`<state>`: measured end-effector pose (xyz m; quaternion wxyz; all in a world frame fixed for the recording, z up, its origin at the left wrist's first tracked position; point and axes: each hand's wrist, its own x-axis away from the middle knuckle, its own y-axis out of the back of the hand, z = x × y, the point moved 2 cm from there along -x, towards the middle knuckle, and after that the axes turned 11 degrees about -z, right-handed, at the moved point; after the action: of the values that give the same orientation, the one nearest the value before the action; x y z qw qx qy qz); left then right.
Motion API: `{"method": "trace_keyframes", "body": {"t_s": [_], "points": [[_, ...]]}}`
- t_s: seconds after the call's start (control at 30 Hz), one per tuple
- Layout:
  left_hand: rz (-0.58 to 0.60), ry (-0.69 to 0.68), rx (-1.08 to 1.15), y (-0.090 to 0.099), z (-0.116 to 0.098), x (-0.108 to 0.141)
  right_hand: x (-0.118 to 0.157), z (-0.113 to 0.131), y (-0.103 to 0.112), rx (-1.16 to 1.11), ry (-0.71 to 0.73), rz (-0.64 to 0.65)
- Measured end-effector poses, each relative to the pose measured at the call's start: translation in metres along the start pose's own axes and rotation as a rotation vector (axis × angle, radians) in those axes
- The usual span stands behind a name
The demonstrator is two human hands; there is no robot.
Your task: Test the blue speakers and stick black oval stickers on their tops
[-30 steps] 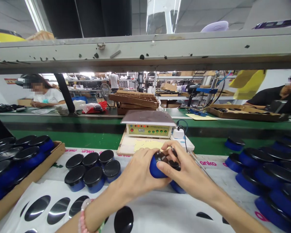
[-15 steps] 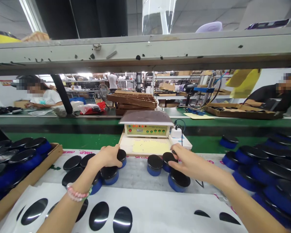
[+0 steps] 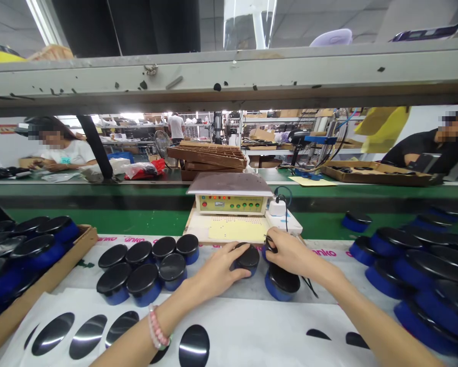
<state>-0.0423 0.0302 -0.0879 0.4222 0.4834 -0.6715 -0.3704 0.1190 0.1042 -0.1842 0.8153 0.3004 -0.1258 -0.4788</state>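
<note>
In left hand (image 3: 218, 272) — jar (image 3: 250, 258), gap alongside

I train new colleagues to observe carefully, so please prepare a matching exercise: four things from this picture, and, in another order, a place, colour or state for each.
1. left hand
2. bracelet
3. control box
4. cardboard tray

A. shows red lights
B. holds many blue pots
C. touches one black-topped pot
D. mostly pink

Pairs: 1-C, 2-D, 3-A, 4-B
</note>
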Motion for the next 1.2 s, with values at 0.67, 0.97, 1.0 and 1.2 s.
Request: {"method": "trace_keyframes", "body": {"t_s": [0.67,0.97,1.0,1.2], "points": [[0.052,0.027,0.058,-0.002,-0.002,0.004,-0.003,0.01,0.023,-0.136,-0.017,-0.112],[-0.041,0.089,0.084,0.0,-0.006,0.005,0.004,0.016,0.044,-0.247,0.023,-0.131],[-0.09,0.087,0.09,0.003,-0.009,0.004,0.006,0.022,0.048,-0.289,0.043,-0.13],[-0.324,-0.182,0.126,0.032,-0.04,0.002,0.028,0.058,0.073,-0.578,0.189,-0.169]]}}
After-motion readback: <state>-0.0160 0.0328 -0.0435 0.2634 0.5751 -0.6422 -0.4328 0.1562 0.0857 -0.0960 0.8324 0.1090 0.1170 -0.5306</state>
